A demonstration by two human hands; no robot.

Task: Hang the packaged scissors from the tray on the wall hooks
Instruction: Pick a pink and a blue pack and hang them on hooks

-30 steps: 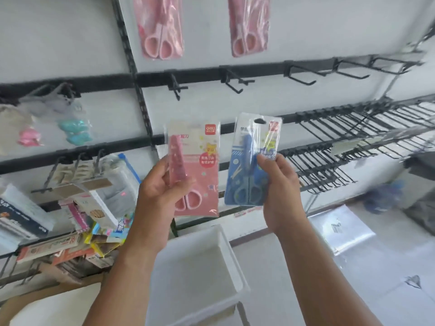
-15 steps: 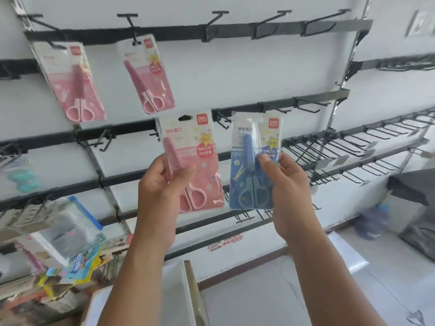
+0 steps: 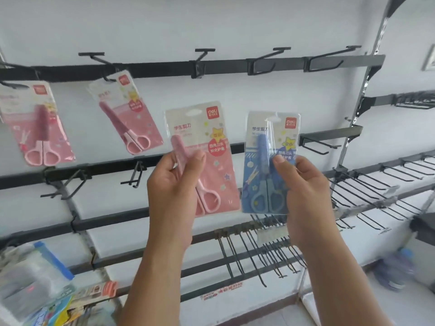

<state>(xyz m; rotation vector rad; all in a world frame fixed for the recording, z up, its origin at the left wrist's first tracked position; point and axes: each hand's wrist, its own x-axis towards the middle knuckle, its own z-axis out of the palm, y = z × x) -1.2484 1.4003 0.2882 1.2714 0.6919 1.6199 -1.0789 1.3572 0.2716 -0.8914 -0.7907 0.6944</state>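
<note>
The white wall [image 3: 235, 24] with its black rails now fills my view; a second ago I was looking lower, with the white tray under my hands, and the tray has dropped out of sight. That tells me I have raised my head and both packets toward the top rail [image 3: 223, 67], so hanging comes next, I judge.

Along that rail, from 10 to 1 o'clock, run the wall hooks. Two already carry pink scissor packets: one at 9 o'clock [image 3: 35, 128], one nearer 10 o'clock [image 3: 127, 118]. The empty hook [image 3: 202, 60] at 12 o'clock sits just above what I hold (the likeliest target, in my view).

At 4 o'clock, many bare wire hooks [image 3: 376, 184] stick out from the lower rails. At 7 o'clock, blurred mixed stationery [image 3: 47, 290] fills the corner.

My left hand [image 3: 174, 194] grips the pink packaged scissors [image 3: 200, 156], thumb across the front. My right hand [image 3: 303, 191] pinches the blue packaged scissors [image 3: 270, 161] the same way. Both packets stand upright, side by side near the centre, apart from each other, their hang holes still below the top rail.
</note>
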